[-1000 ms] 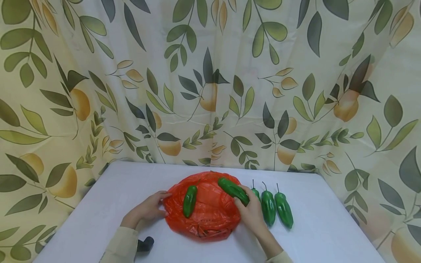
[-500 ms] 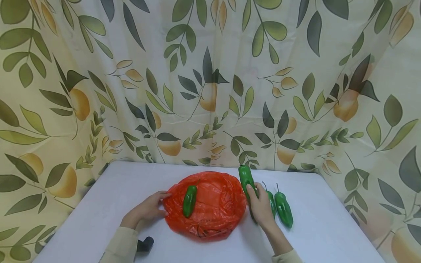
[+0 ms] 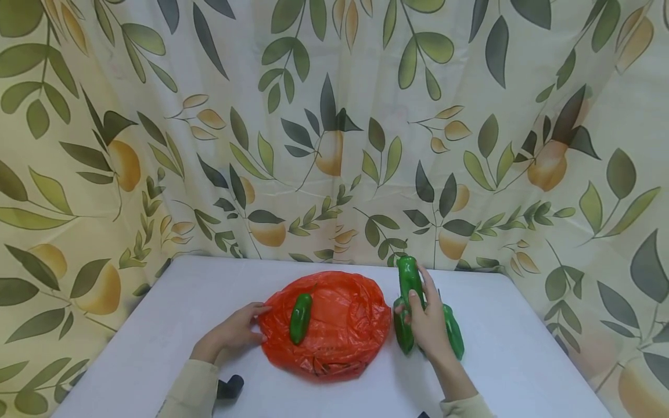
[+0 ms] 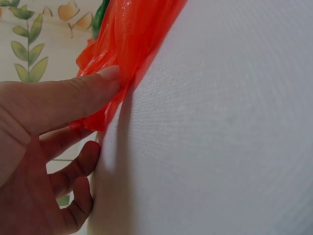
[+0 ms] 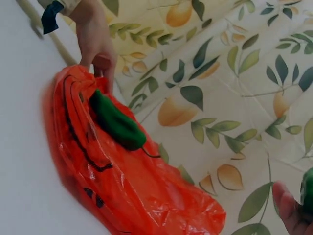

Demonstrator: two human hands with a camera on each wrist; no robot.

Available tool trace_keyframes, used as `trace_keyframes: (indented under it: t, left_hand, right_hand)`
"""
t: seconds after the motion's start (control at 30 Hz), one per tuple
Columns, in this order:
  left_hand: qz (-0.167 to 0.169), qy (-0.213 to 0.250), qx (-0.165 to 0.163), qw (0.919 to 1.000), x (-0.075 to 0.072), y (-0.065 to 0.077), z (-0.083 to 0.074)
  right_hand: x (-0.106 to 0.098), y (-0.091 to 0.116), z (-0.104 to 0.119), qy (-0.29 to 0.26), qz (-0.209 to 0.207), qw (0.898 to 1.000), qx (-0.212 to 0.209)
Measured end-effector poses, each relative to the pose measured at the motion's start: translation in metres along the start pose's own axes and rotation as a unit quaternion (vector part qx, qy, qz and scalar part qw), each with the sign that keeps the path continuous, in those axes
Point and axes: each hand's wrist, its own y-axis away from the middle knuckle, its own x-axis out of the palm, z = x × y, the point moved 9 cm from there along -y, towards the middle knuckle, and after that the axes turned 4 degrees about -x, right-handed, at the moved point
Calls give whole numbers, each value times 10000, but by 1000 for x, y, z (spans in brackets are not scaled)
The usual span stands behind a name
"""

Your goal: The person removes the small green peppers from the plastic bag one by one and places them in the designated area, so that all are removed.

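A crumpled red plastic bag (image 3: 345,325) lies on the white table, with one green pepper (image 3: 300,319) on top of it. At the bag's left edge my left hand (image 3: 232,332) pinches the plastic (image 4: 129,44); in the left wrist view the thumb lies over it. My right hand (image 3: 431,325) grips another green pepper (image 3: 409,276) by its lower part, holding it nearly upright to the right of the bag. Under and beside that hand lie more green peppers, one on its left (image 3: 403,334) and one on its right (image 3: 453,332), partly covered by the hand.
A short black object (image 3: 230,388) lies by the left sleeve. The white table (image 3: 512,360) reaches back to a leaf-and-fruit patterned curtain (image 3: 334,145), which also hangs along both sides.
My right hand has carried its pepper rightward from over the bag to above the table peppers, turning it more upright. My left hand stays at the bag's edge.
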Motion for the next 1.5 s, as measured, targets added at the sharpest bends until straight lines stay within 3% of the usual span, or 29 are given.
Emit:
trace_keyframes:
  t: [0.2, 0.4, 0.6, 0.8, 1.1, 1.3, 1.5]
  left_hand:
    - [26, -51, -56, 10000, 0, 0, 0]
    - [17, -49, -80, 10000, 0, 0, -1]
    - [-17, -133, 114, 9998, -1, -1, -4]
    - [-5, -186, 84, 9998, 0, -2, -4]
    - [3, -123, 35, 9999, 0, -1, -4]
    - [9, -47, 14, 10000, 0, -1, -2]
    - [7, -25, 53, 10000, 0, -3, -1]
  right_hand:
    - [-5, 1, 3, -32, 142, 9999, -73]
    - [-12, 0, 0, 207, 25, 9997, -133]
    - [-17, -2, -5, 205, -7, 9997, -147]
    - [-19, 0, -5, 153, 265, 9988, -388]
    - [-32, 0, -8, 263, 558, 9973, -386]
    - [-37, -1, -4, 769, 734, 9923, -635]
    - [-42, 0, -9, 1542, 1030, 9802, -698]
